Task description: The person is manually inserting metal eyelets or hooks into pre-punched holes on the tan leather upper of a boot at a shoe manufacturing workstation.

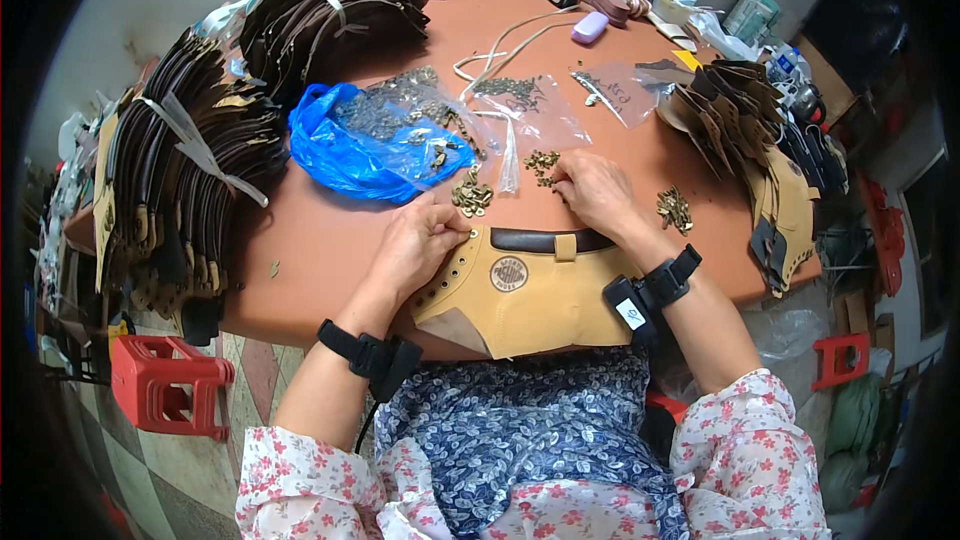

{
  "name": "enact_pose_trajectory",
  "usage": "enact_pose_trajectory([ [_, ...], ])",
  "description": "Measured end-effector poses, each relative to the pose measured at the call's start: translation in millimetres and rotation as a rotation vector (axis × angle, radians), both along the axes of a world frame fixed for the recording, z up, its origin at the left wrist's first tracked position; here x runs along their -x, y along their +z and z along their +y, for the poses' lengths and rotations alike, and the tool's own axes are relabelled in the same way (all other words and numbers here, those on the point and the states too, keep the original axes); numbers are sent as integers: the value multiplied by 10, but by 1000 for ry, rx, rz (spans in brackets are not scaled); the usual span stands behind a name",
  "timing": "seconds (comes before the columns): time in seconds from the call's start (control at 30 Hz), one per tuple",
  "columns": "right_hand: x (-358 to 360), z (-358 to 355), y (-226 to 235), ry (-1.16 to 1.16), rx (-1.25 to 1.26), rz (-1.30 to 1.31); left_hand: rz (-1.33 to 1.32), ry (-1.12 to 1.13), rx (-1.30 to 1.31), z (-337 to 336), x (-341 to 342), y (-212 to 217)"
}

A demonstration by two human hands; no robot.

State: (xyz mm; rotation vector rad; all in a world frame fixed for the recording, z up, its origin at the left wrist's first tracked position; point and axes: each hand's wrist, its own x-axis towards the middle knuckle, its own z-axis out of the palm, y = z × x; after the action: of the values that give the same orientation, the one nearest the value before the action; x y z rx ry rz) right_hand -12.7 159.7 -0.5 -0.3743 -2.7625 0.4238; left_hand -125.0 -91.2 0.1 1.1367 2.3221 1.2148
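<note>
A tan shoe upper (545,292) with a dark padded collar lies at the table's near edge, a row of eyelet holes along its left side. My left hand (422,243) pinches its upper left corner beside those holes. My right hand (597,190) is just right of a small pile of brass-coloured hardware (541,166). Its fingertips are pressed together, and whatever they hold is hidden. Between the hands sits another heap of brass-coloured pieces (472,194). A third heap of similar pieces (674,210) lies right of my right wrist.
Strapped stacks of dark shoe uppers (200,170) crowd the left, with another bundle (335,15) behind. A blue plastic bag (345,165) and clear bags of hardware (530,105) lie ahead. Brown uppers (725,115) are piled at right. A red stool (165,385) stands at lower left.
</note>
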Motion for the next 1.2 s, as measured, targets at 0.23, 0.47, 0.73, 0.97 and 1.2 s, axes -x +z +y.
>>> enact_pose_trajectory([
  [0.23, -4, -28, 79, 33, -89, -1, 29, -14, -86, 38, 16, -97],
  [0.47, -43, -994, 353, 266, 284, 183, 67, -22, -90, 4, 38, -115],
  [0.73, 53, -1110, 62, 125, 489, 191, 84, -30, -138, -3, 27, -143],
  [0.97, 47, -1112, -46, 143, 303, 247, 47, -45, -122, 21, 40, -157],
  [1.2, 48, -1136, -51, 166, 153, 281, -5, -31, -93, 15, 38, -130],
])
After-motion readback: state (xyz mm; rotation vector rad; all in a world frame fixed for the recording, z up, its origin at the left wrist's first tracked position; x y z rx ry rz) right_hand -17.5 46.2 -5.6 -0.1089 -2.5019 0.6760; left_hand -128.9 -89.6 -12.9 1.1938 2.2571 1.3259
